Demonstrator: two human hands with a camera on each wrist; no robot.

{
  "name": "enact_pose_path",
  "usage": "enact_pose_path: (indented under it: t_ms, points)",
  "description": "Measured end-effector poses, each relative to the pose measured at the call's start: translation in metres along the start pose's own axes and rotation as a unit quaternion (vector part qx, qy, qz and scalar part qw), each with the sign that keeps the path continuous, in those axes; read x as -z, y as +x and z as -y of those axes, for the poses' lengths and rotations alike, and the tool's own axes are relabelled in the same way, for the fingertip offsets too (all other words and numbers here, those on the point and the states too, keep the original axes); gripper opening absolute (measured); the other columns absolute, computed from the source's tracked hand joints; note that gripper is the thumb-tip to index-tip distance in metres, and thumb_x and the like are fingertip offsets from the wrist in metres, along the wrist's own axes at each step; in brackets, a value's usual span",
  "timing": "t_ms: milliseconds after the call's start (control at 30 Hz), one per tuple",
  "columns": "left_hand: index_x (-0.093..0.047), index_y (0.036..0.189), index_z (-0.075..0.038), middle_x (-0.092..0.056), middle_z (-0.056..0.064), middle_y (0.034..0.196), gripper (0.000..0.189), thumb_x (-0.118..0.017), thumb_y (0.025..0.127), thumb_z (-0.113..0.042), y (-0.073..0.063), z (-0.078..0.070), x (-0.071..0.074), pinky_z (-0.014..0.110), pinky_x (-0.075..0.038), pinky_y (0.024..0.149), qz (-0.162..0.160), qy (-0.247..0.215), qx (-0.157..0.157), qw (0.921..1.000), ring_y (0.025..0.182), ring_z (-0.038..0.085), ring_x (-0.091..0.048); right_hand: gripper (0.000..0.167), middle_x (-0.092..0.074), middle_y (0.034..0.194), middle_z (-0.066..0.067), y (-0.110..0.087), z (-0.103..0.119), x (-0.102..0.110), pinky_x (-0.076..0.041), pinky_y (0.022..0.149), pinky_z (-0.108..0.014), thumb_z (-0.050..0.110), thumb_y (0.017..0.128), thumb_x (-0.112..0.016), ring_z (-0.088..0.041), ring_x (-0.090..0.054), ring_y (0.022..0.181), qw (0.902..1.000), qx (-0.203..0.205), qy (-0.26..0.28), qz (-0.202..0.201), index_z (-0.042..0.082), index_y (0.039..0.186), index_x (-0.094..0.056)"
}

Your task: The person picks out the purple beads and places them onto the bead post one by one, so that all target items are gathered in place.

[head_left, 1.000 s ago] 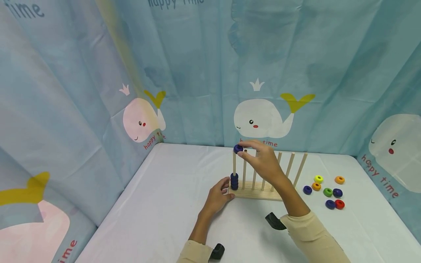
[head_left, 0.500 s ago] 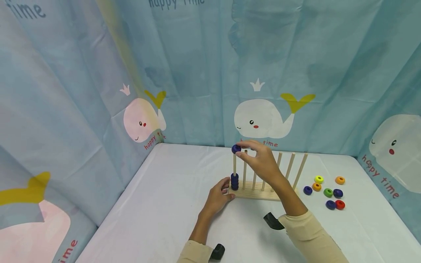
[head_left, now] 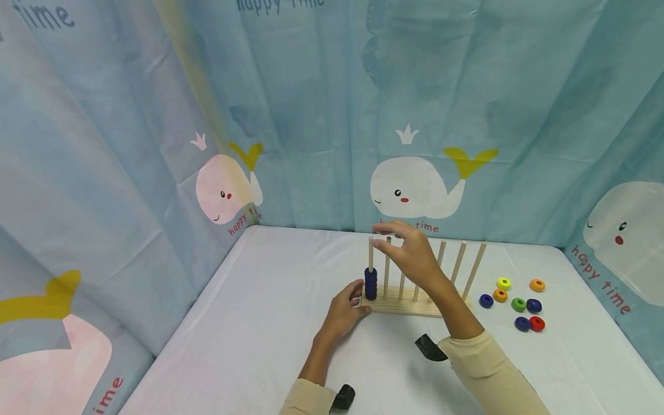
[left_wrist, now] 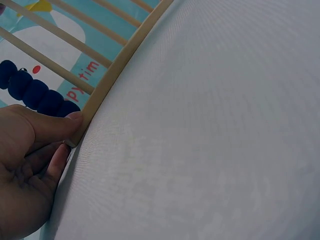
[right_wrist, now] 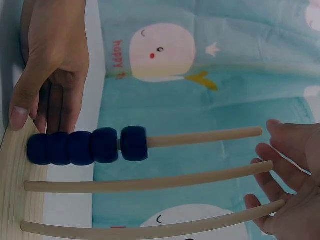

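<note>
A wooden peg stand [head_left: 404, 306] holds a row of upright pegs on a flat base. Its leftmost peg carries a stack of dark blue beads [head_left: 370, 285]. In the right wrist view the topmost bead [right_wrist: 134, 143] sits slightly apart from those beneath. My left hand [head_left: 343, 308] grips the left end of the base, thumb [left_wrist: 75, 116] on its near side. Right at the tip of the leftmost peg, my right hand [head_left: 412, 256] has thumb and fingers spread with nothing between them. That hand hides parts of the middle pegs in the head view.
Loose beads lie on the white table right of the stand: a yellow bead [head_left: 503, 283], two orange, a green bead [head_left: 518, 305], a red bead [head_left: 537, 324] and several blue. A whale-print curtain [head_left: 311, 115] hangs behind and along the sides.
My right hand has let go of a blue bead above the leftmost peg; the bead has dropped down the peg onto the stack. My left hand has stayed on the base.
</note>
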State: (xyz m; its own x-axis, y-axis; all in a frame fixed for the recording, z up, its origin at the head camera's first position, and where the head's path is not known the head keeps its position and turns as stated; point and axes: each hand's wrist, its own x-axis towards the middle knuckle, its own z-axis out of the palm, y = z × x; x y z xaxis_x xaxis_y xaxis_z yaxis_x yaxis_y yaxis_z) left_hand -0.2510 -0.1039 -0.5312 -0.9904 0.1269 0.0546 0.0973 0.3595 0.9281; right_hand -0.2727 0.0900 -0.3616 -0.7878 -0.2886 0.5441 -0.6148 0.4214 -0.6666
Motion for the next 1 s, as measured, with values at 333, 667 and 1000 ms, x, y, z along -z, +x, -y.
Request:
enact_pose_path:
  t_ms: [333,667,1000]
  points:
    - [-0.051,0.157,-0.009,-0.064,0.015,0.144,0.071,-0.08,0.092,-0.006,-0.001,-0.002,0.0,0.04,-0.054,0.115,-0.001,-0.002,0.005,1.0,0.133,0.032,-0.063,0.032,-0.075,0.127,-0.003,-0.005,0.004,0.007,-0.057,0.103,-0.05,0.021,0.099,-0.077,-0.022,-0.067,0.12,0.9998,0.004,0.008,-0.019,0.013,0.13,-0.075]
    - [-0.052,0.155,-0.006,-0.063,0.017,0.145,0.072,-0.081,0.09,-0.004,0.001,0.001,-0.002,0.04,-0.054,0.114,-0.004,-0.008,-0.005,0.9999,0.134,0.033,-0.062,0.032,-0.075,0.127,0.001,-0.017,0.007,0.026,-0.054,0.101,-0.037,0.019,0.099,-0.077,-0.017,-0.066,0.117,0.9985,0.013,0.015,-0.05,0.012,0.13,-0.075]
    - [-0.052,0.155,-0.005,-0.063,0.018,0.145,0.071,-0.08,0.09,-0.003,0.001,0.0,-0.002,0.04,-0.054,0.114,-0.008,-0.011,-0.005,0.9999,0.134,0.032,-0.062,0.032,-0.074,0.124,-0.005,-0.037,-0.001,0.048,-0.056,0.092,-0.013,0.011,0.098,-0.077,-0.014,-0.068,0.109,0.9957,0.006,0.014,-0.091,0.01,0.13,-0.075]
